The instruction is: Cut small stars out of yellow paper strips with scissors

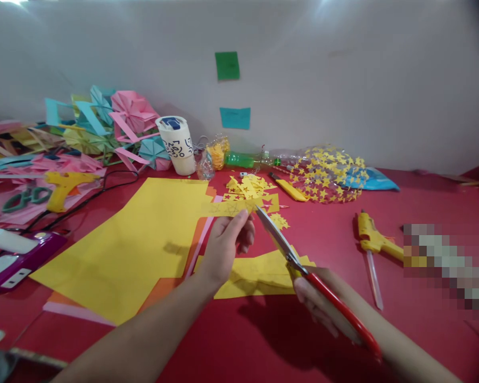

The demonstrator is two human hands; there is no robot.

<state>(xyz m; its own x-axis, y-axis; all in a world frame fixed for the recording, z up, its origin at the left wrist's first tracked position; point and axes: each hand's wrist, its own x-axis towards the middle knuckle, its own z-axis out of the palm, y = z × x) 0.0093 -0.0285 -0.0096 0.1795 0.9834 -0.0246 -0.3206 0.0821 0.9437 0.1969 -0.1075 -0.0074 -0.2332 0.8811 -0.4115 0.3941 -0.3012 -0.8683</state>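
So the bit I'd worry about here is my left thumb. My left hand (231, 236) holds up a yellow paper strip (223, 208) with star outlines drawn on it, and the tips of the scissors (294, 260) are at the strip's edge, just beside that thumb. If the blades slip or I push too far, I reckon skin gets nicked before paper does. The other risk is the strip itself: it's thin, there's a star-shaped hole near its far right end, and the paper around that looks weak, so a hard tug could rip it, and a wobble could send a cut across the next outline. Small stuff could get lost too, since the loose yellow stars (279, 221) lie on the red bench (223, 340) right by a heap of scraps (249, 186). As for grip, the left one's a light pinch, thumb on top and fingers curled below, closed on the strip, which hangs above the bench. My right hand (319, 303) is wrapped around the red handles of the scissors, though my fingers hide part of them, and I honestly can't tell how far apart the blades are.
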